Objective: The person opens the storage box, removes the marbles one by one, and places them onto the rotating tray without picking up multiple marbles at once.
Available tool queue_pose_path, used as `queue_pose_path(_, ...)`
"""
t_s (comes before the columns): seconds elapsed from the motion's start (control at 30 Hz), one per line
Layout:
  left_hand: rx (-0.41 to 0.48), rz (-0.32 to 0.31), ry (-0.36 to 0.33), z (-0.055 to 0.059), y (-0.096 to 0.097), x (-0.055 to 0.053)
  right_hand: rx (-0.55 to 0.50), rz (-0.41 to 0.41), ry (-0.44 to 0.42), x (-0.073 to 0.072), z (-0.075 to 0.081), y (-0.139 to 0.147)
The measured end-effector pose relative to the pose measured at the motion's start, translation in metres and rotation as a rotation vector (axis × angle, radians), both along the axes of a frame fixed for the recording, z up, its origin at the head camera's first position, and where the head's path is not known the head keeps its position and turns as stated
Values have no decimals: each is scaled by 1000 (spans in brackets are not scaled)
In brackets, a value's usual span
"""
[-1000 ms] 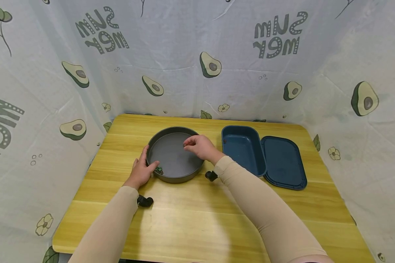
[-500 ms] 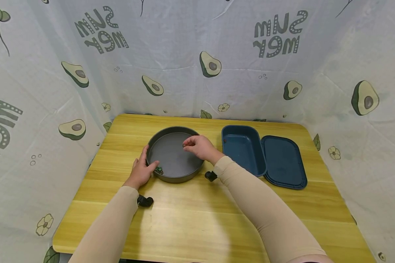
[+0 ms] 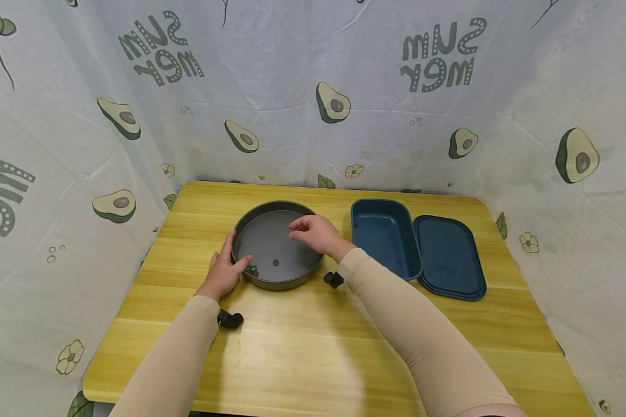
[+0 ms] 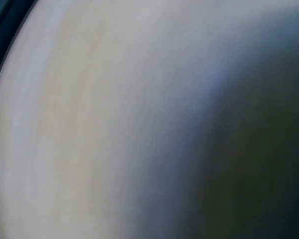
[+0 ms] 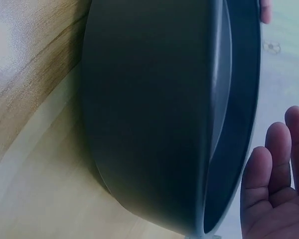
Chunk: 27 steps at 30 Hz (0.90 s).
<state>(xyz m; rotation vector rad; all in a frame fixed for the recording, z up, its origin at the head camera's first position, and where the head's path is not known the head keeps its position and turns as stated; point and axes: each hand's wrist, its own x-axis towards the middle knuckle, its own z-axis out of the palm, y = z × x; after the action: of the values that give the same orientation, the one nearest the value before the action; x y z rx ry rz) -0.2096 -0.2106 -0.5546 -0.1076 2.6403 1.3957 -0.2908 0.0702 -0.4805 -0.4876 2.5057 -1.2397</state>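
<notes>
A round dark grey pan [image 3: 271, 237] lies on the wooden table in the head view. My left hand [image 3: 224, 275] rests against its left side, fingers straight along the outside and thumb over the rim. Beside that thumb, inside the pan, lie small green and brown pieces [image 3: 253, 270]. A small brown roundish piece [image 3: 275, 262] sits on the pan floor towards the front. Over the pan's right half hovers my right hand [image 3: 318, 234], fingers loosely bent with nothing visible between them. The right wrist view shows the fingers [image 5: 277, 149] of that hand apart beside the pan wall.
To the right stands a blue rectangular box [image 3: 386, 237] with a small reddish-brown piece [image 3: 356, 223] at its left wall. Its flat blue lid [image 3: 451, 258] lies beside it. A printed curtain [image 3: 292, 69] hangs behind the table [image 3: 281, 359]. Blur fills the left wrist view.
The small brown piece has left my right fingertips and now lies on the pan floor, nearer the front. Both hands have stayed almost in place.
</notes>
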Motion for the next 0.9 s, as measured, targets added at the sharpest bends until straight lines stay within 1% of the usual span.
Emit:
queue_pose_path(0.17, -7, -4, -5, 1, 1, 0, -9, -63, 20, -1, 7, 5)
queue_pose_path(0.37, -10, 3, -7, 0, 1, 1, -55, -132, 31, -9, 20, 21)
queue_pose_path(0.57, -10, 6, -22, 0, 1, 1, -35, -196, 99, -20, 31, 48)
queue_pose_path(0.67, -10, 4, -17, 0, 1, 1, -60, -232, 98, -24, 34, 63)
queue_pose_path(0.77, -15, -1, -7, 0, 1, 0, -69, -255, 97, -30, 35, 80)
queue_pose_path(0.9, -15, 0, -11, 0, 1, 0, -37, -264, 94, -35, 35, 102)
